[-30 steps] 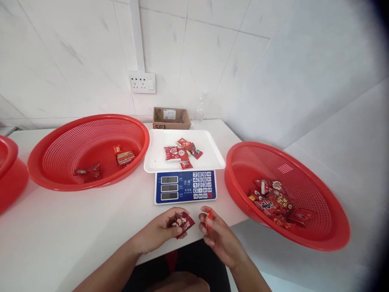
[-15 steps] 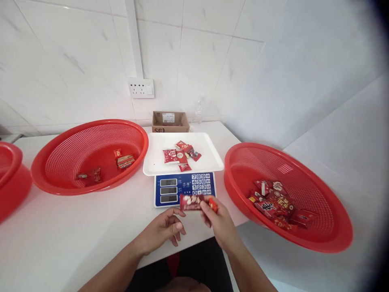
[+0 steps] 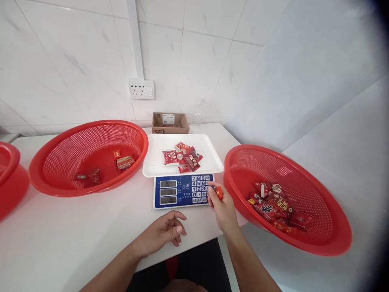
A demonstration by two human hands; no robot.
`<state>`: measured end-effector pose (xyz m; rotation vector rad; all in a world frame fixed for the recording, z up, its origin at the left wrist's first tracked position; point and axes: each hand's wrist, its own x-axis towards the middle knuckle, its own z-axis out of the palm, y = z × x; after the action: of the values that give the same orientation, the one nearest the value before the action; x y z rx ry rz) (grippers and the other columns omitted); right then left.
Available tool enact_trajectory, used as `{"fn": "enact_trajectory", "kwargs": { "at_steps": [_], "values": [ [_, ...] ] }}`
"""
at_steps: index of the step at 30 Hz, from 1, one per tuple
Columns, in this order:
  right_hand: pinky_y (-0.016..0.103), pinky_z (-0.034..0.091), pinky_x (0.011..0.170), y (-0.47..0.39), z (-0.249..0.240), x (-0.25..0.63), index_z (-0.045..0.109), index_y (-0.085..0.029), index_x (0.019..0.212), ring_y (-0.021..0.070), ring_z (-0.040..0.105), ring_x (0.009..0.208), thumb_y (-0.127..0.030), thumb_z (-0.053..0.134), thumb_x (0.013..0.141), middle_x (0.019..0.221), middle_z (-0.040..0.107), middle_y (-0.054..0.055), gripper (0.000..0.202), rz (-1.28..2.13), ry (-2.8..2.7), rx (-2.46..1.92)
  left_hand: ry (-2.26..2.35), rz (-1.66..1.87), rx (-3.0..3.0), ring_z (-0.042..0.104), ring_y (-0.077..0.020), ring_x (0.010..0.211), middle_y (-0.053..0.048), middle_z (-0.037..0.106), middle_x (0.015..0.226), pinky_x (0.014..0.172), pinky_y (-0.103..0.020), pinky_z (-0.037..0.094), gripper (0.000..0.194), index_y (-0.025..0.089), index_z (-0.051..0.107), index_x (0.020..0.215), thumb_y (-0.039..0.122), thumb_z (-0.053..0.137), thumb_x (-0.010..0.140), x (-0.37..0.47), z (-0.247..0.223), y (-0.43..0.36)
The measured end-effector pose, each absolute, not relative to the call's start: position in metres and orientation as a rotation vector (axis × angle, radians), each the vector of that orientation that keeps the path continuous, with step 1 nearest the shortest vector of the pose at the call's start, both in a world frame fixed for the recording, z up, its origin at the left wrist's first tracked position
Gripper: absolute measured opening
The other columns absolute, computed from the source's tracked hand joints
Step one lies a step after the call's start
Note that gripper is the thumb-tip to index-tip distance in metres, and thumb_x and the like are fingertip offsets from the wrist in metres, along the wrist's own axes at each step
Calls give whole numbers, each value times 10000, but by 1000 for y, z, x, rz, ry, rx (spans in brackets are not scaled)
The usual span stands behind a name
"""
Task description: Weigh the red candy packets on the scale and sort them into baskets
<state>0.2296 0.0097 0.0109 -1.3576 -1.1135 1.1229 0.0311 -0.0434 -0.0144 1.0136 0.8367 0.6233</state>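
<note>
My right hand [image 3: 223,207] is closed on a small orange-red candy packet [image 3: 219,192], partly hidden by the fingers, at the right edge of the scale's keypad. My left hand [image 3: 165,232] rests in front of the scale with loosely curled fingers apart and nothing in them. The blue digital scale [image 3: 179,181] carries a white tray [image 3: 154,146]. On that tray lie several red snack packets [image 3: 170,157], and a dark red packet [image 3: 192,158] lies on top of them.
To the right, a red plastic basket [image 3: 328,194] holds several red packets [image 3: 278,202] and tilts past the table edge. Another red basket [image 3: 69,146] at left holds a few snacks. A cardboard box [image 3: 170,130] and a clear bottle [image 3: 198,111] stand by the wall.
The dark red packet has left my right hand and now lies on the white tray. My right hand has drawn slightly right, still with the small orange-red packet. My left hand has barely moved.
</note>
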Motion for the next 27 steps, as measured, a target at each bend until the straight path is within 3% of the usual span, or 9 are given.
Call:
{"fn": "enact_trajectory", "kwargs": {
  "at_steps": [2, 6, 10, 13, 15, 17, 21, 24, 27],
  "values": [
    [234, 326, 444, -8, 12, 240, 583, -203, 913, 103, 380, 469, -503, 555, 780, 528, 399, -64, 330, 1054, -1217, -1471, 843, 608, 1020, 547, -115, 689, -32, 572, 859, 692, -313, 461, 483, 193, 482, 1078, 533, 588, 752, 33, -12, -43],
    [285, 441, 585, -37, 41, 265, 624, -216, 876, 153, 508, 586, -505, 567, 756, 649, 541, -2, 318, 609, -1413, -1658, 863, 585, 1020, 530, -108, 685, -30, 560, 855, 703, -317, 454, 504, 188, 486, 1068, 541, 608, 729, 34, -8, -43],
    [374, 480, 679, -36, 76, 296, 564, -225, 1175, 255, 592, 814, -554, 522, 763, 922, 631, 76, 529, 190, -1413, -1952, 854, 579, 1036, 521, -105, 689, -22, 548, 850, 711, -323, 452, 511, 195, 492, 1066, 542, 622, 715, 34, -11, -42],
    [502, 443, 852, -25, 80, 311, 336, -188, 1393, 366, 447, 1177, -569, 471, 782, 1272, 511, 145, 732, -10, -1574, -2032, 852, 585, 1036, 528, -108, 696, -17, 547, 856, 713, -327, 456, 512, 202, 489, 1068, 543, 626, 711, 34, -15, -42],
    [510, 410, 925, -21, 73, 314, 274, -169, 1421, 360, 354, 1275, -557, 428, 811, 1390, 410, 149, 740, -41, -1687, -2012, 868, 601, 1044, 537, -116, 705, -21, 556, 860, 712, -329, 462, 503, 204, 490, 1068, 542, 619, 718, 33, -15, -43],
    [464, 429, 932, -20, 63, 313, 316, -174, 1403, 324, 387, 1273, -530, 391, 842, 1404, 412, 132, 669, 27, -1811, -2001, 918, 635, 1104, 550, -126, 741, -30, 578, 874, 728, -326, 464, 459, 207, 502, 1067, 520, 601, 746, 29, -10, -47],
    [422, 516, 774, -22, 50, 308, 408, -199, 1363, 300, 599, 1054, -490, 329, 876, 1210, 609, 123, 573, 188, -1983, -2151, 1167, 807, 1377, 587, -152, 795, -42, 635, 872, 747, -309, 474, 323, 212, 564, 997, 472, 533, 808, 8, 20, -54],
    [426, 521, 722, -21, 51, 306, 407, -215, 1369, 300, 643, 958, -487, 293, 887, 1130, 657, 114, 565, 191, -2021, -2237, 1644, 1060, 1600, 611, -184, 843, -45, 661, 886, 727, -295, 483, 314, 219, 605, 900, 499, 514, 792, -20, 50, -46],
    [425, 519, 712, -20, 55, 305, 394, -220, 1378, 303, 647, 950, -493, 276, 890, 1119, 664, 109, 572, 184, -2038, -2261, 2145, 1076, 1714, 600, -219, 959, -46, 652, 1056, 737, -302, 482, 348, 238, 591, 999, 497, 467, 802, -50, 74, -28]
  ]
}}
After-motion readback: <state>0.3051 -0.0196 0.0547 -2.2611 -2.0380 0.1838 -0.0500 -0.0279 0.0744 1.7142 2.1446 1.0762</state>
